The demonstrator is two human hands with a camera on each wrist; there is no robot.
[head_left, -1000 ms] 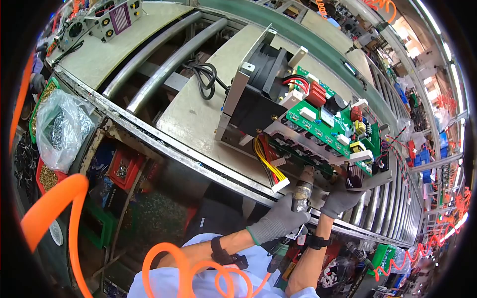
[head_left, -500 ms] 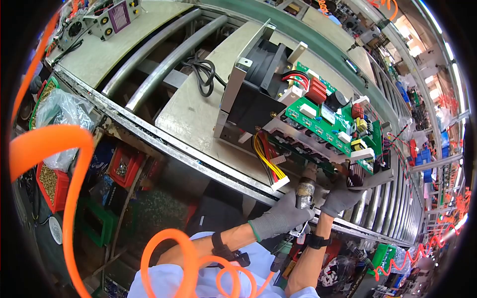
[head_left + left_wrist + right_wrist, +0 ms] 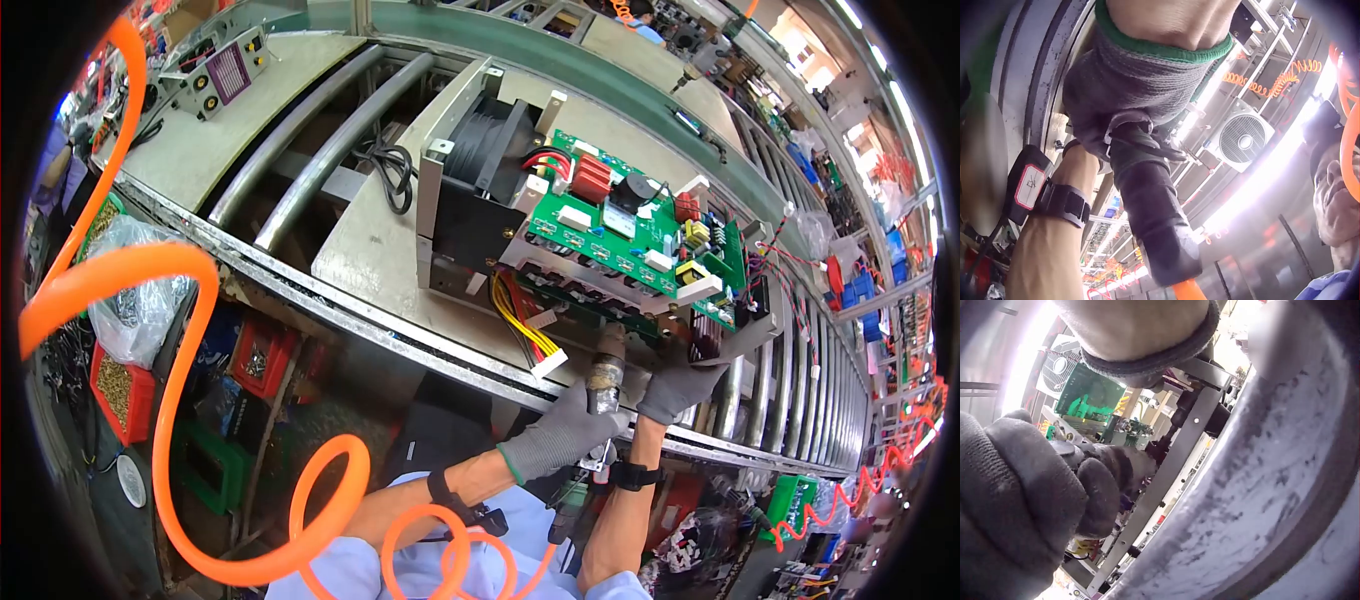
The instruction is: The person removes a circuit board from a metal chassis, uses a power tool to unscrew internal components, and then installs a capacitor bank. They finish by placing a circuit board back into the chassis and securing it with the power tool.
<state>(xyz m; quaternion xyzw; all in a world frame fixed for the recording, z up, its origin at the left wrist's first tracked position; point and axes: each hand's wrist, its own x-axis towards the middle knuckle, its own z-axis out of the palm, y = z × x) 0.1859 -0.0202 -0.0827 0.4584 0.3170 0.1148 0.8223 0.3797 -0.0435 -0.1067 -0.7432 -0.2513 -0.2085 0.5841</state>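
In the head view the left hand [image 3: 560, 436] grips a taped cylindrical power tool [image 3: 605, 376], its nose toward the lower side of an open machine chassis. The left wrist view shows the gloved left hand [image 3: 1129, 87] around the tool's dark handle [image 3: 1154, 212], an orange hose at its end. Beside the tool, the gloved right hand [image 3: 680, 392] is at the chassis's lower right corner, its fingertips hidden under the metal edge. The chassis carries a green circuit board [image 3: 600, 225] and a black fan [image 3: 485, 145]. Yellow wires with a white connector [image 3: 549, 363] hang from its near side.
Metal rollers [image 3: 790, 385] run to the right, and two more [image 3: 345, 150] lie left of the board under the chassis. Orange coiled hose [image 3: 190, 400] loops across the left foreground. Red bins [image 3: 122, 395] and a plastic bag [image 3: 140, 300] stand at the left.
The chassis appears slightly further left and the orange hose has swung in the head view. Both hands keep their places beside the chassis, the left still gripping the tool.
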